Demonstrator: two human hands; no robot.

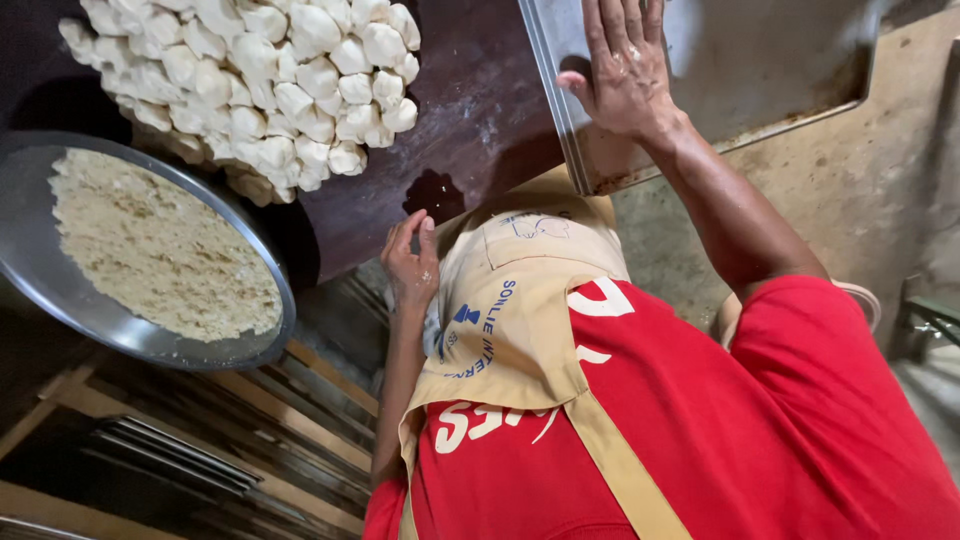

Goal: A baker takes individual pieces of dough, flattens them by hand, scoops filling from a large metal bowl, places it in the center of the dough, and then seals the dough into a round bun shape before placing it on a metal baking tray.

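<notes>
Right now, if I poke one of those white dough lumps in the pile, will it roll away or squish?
Probably squish: the dough lumps look soft and rounded, with dented, pinched surfaces. It likely won't roll far, since they sit packed tightly against each other in a heap on the dark table. They may feel a bit sticky and cling to neighbours.

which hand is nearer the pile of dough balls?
Left. The left hand rests at the dark table's edge, just below and beside the pile of dough balls. The right hand lies flat on the metal tray, farther across the table.
</notes>
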